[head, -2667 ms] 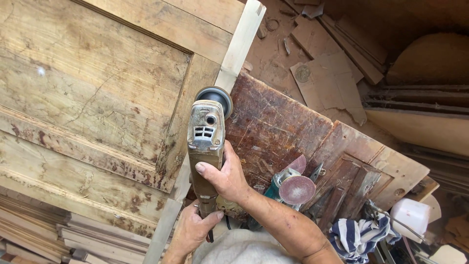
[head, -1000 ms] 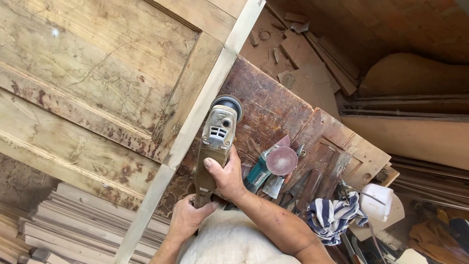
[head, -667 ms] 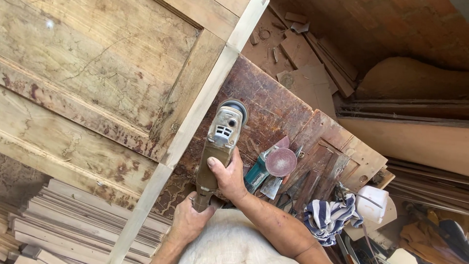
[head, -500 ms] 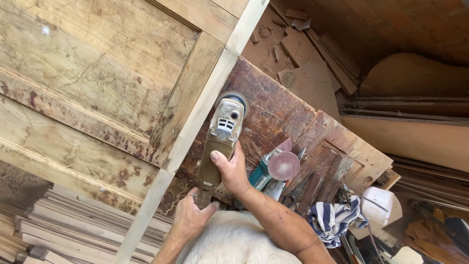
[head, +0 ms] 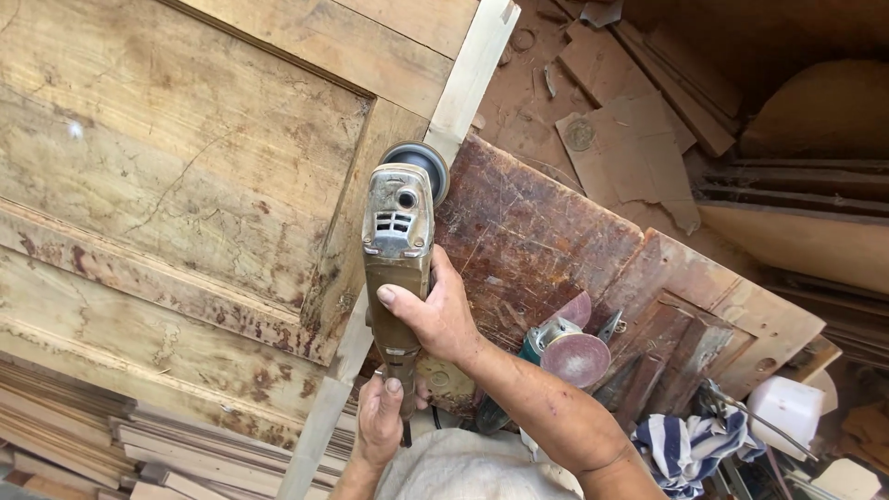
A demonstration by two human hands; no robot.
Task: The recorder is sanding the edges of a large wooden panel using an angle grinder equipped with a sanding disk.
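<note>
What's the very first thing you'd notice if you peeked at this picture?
Right in the middle, a worn, dusty angle grinder is gripped by both hands: the right hand around its body and the left hand at its tail end. Its round disc sits at the pale edge of a big old wooden door filling the left side. To the right, a second grinder with a reddish sanding disc lies on dark, scratched boards.

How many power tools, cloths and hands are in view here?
Power tools: 2, the worn grinder in both hands and a teal sander lying on the dark door.
Striped cloths: 1.
Hands: 2, left hand, right hand.
Total: 5.
</note>
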